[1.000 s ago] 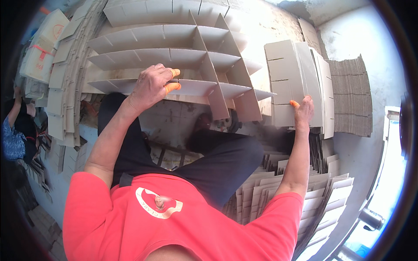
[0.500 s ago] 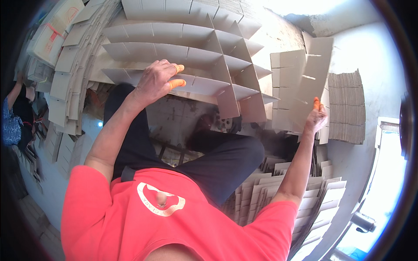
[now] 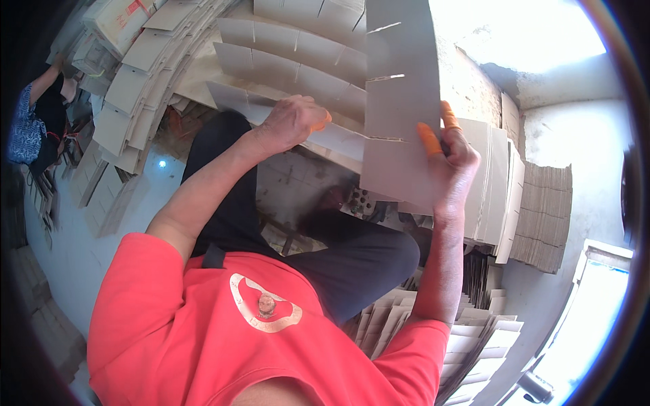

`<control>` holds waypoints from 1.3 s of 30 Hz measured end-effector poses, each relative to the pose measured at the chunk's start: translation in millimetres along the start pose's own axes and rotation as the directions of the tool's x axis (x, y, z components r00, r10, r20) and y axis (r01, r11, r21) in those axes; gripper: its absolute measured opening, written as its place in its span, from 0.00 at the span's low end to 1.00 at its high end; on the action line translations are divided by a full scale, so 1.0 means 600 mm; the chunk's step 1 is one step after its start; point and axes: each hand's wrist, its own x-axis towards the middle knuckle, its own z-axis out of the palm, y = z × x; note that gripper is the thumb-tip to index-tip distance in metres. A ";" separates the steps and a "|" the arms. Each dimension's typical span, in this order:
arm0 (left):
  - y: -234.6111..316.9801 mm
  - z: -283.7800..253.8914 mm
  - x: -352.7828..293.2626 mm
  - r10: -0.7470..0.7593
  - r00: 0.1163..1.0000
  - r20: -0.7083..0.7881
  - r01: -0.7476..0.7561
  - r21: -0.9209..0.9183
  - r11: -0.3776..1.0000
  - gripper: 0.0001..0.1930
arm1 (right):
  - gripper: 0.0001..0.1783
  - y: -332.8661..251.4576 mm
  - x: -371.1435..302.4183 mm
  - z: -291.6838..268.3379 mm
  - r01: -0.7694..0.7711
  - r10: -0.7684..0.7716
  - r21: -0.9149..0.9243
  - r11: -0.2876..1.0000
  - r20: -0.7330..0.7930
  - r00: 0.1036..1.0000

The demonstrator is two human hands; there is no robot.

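Note:
My right hand, with orange covers on its fingertips, grips the edge of a slotted cardboard divider strip. This strip stands across several long divider strips set in parallel rows and hides their right ends. My left hand is closed at the upper edge of the nearest long strip, its covered fingertips pressed together there. Whether the held strip's slots sit in the long ones cannot be made out.
Stacks of slotted cardboard rise at the left beside a white carton. More cardboard sheets lie to the right, near a tall bundle. Another pile stands by my right elbow. A person's arm shows at far left.
My right hand has lifted a divider strip off the right-hand sheets and brought it left over the rows. My left hand has moved right along the nearest strip and closed.

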 end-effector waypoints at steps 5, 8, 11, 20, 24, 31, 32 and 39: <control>0.000 0.006 0.002 0.032 0.999 -0.037 -0.032 0.005 0.999 0.02 | 0.23 -0.018 0.009 0.040 -0.008 0.011 -0.028 1.000 0.105 0.994; 0.000 0.008 0.002 0.002 1.000 -0.006 -0.002 0.009 1.000 0.01 | 0.21 -0.011 0.012 0.058 0.035 -0.032 -0.019 0.999 0.141 0.990; 0.000 0.003 0.003 -0.040 0.997 0.071 0.038 0.030 0.999 0.04 | 0.18 -0.009 0.015 0.069 0.074 -0.077 0.031 0.997 0.143 0.987; 0.000 0.010 0.016 -0.037 0.997 0.062 0.036 0.015 0.999 0.04 | 0.17 0.010 0.024 0.126 0.187 -0.158 -0.065 0.980 0.313 0.937; -0.001 0.012 0.022 -0.055 0.996 0.069 0.055 -0.002 0.998 0.03 | 0.19 0.014 0.020 0.136 0.255 -0.066 -0.325 0.911 0.494 0.867; -0.003 0.013 0.024 -0.066 0.994 0.089 0.065 0.012 0.998 0.03 | 0.11 0.004 0.035 0.116 0.262 -0.195 -0.119 0.958 0.401 0.895; -0.004 0.013 0.024 -0.062 0.994 0.089 0.062 0.003 0.998 0.03 | 0.11 0.009 0.035 0.117 0.290 -0.208 -0.140 0.947 0.423 0.882; -0.010 -0.021 0.066 -0.069 0.989 0.129 0.074 -0.030 0.997 0.08 | 0.13 0.031 0.026 0.126 0.135 -0.071 -0.150 0.979 0.371 0.926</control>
